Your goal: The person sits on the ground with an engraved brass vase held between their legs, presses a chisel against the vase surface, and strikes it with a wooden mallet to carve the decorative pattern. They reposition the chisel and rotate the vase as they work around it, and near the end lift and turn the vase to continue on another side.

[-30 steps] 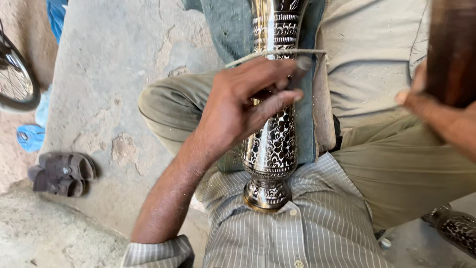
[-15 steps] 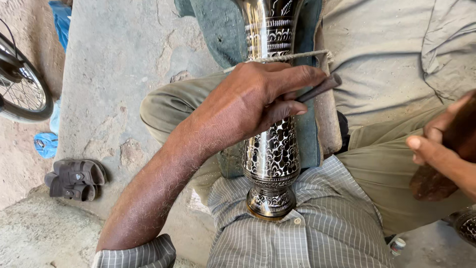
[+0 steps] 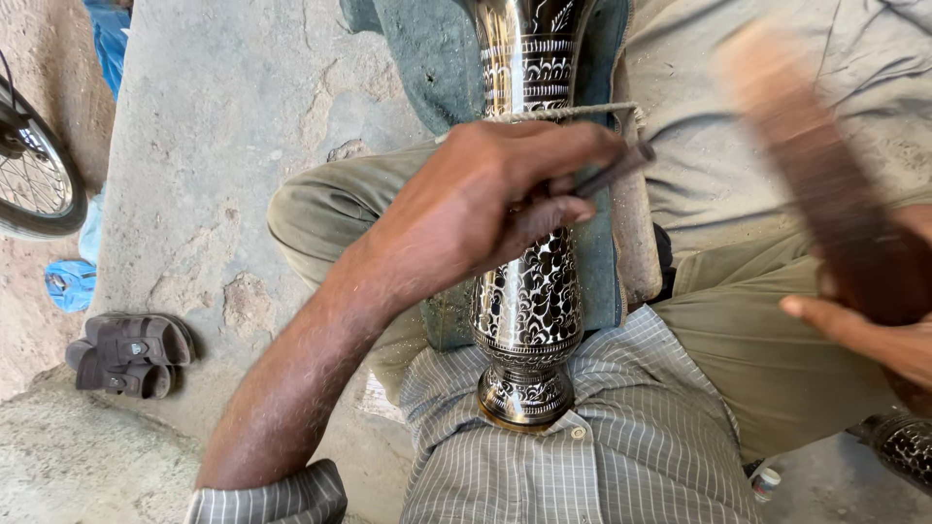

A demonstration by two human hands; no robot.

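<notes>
A tall engraved metal vase (image 3: 529, 311) in black and silver lies along my lap, its foot against my striped shirt. A cord (image 3: 568, 114) runs across its upper body. My left hand (image 3: 476, 209) rests on the vase's middle and pinches a thin dark metal tool (image 3: 614, 170) against the surface. At the right, my right hand (image 3: 864, 335) grips a brown wooden mallet (image 3: 811, 170), which is raised and blurred by motion. The vase rests on a blue-green cloth pad (image 3: 427, 49).
I sit cross-legged in olive trousers on a rough concrete floor (image 3: 223, 146). A pair of dark sandals (image 3: 131, 351) lies at the left. A bicycle wheel (image 3: 34, 165) stands at the far left, near a blue scrap (image 3: 70, 283). Another engraved piece (image 3: 903, 446) shows at the lower right.
The wooden mallet dropped from the upper right half a second ago and has risen again, now blurred. My left hand has kept the tool on the vase.
</notes>
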